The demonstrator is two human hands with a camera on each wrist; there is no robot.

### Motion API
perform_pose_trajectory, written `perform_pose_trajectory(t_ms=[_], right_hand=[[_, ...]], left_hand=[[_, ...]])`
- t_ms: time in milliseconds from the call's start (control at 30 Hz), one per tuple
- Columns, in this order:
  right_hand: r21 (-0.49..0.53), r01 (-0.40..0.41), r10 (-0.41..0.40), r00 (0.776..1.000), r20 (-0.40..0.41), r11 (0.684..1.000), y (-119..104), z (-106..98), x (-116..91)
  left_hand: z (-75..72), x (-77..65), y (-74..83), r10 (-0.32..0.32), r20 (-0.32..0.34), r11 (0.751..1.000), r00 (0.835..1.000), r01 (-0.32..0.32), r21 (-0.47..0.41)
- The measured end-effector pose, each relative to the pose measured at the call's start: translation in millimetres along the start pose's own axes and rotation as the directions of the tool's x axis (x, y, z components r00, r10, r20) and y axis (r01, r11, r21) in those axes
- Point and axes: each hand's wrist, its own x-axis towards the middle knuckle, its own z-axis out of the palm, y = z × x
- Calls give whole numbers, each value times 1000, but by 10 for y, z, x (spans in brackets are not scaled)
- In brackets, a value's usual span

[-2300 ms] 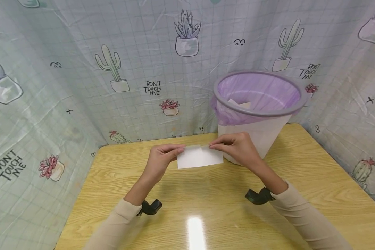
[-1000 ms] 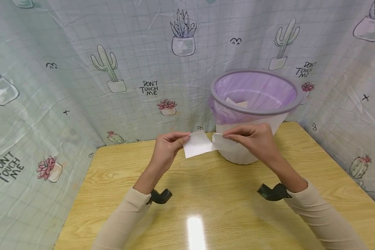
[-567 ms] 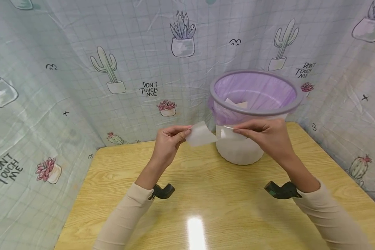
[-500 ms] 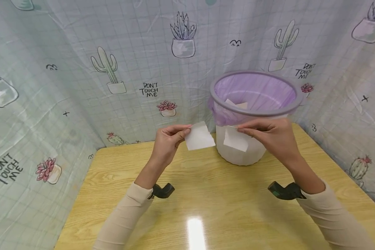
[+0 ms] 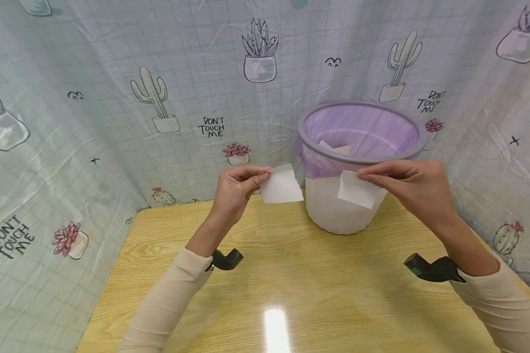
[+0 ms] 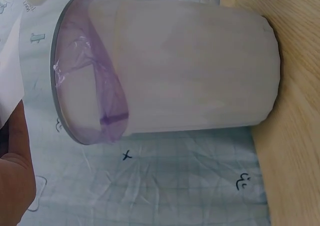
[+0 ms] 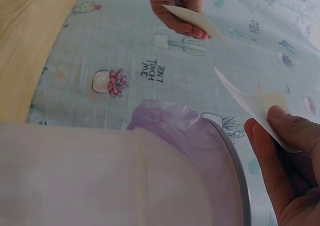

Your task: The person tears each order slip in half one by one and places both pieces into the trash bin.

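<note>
Between thumb and fingers, my left hand (image 5: 236, 191) pinches a white piece of paper (image 5: 282, 185) by its upper left corner; the paper's right edge is ragged. My right hand (image 5: 410, 184) pinches a second white piece of paper (image 5: 357, 190) at its upper right, in front of the trash can (image 5: 335, 211). The two pieces are apart, both held up above the table. In the right wrist view the right hand's paper (image 7: 257, 105) bends slightly under the thumb. A purple bag (image 5: 320, 164) lines the can, and paper scraps (image 5: 342, 149) show inside it.
The can stands at the back right of the wooden table (image 5: 265, 274), close to a curtain (image 5: 194, 88) printed with cacti. A black wrist camera (image 5: 227, 260) sits on the left wrist, another wrist camera (image 5: 435, 268) on the right.
One strip of paper held in both hands has been torn into two pieces. The hands have drawn apart, the right one moving farther right with its piece; both have risen a little.
</note>
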Motion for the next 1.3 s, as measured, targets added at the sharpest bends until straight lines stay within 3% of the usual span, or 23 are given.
perform_pose_trajectory(t_ms=[200,333,467,667,1100,1300], right_hand=[[-89,76,-75,997,17,993,-6,-121,38],[-159,124,-120,992,36,980,-37,-221,103],[-257,156,-145,988,60,954,-97,-322,187],[-365,223,-194,974,116,904,-162,-464,316],[-461,299,-239,953,186,835,-288,-657,554],[-484,351,-263,934,242,802,-300,-714,660]], left_hand=[[35,87,47,3,21,999,1000,-4,43],[57,157,94,8,37,992,999,-13,126],[92,232,163,-5,48,979,999,-5,203],[158,357,293,-50,65,978,997,36,205],[245,592,556,-65,56,949,996,45,311],[324,704,673,-67,105,922,992,21,388]])
